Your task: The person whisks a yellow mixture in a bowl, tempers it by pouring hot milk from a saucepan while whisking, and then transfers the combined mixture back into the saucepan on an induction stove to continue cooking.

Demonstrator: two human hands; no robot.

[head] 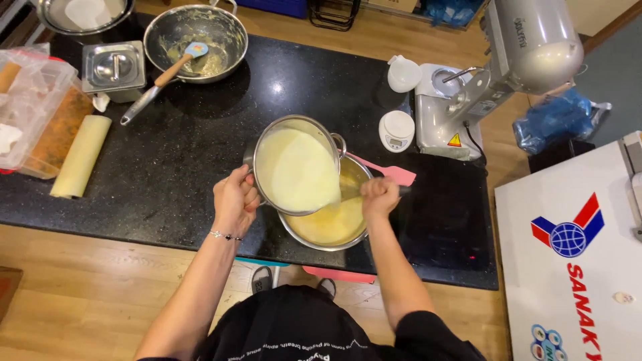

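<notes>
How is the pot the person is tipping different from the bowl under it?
The pot is held up and tilted by the left hand; the bowl sits flat on the black counter. The pot holds pale, creamy liquid; the bowl's mix looks yellower. The right hand holds a tool in the bowl, not in the pot. Both are round, shiny metal.
</notes>
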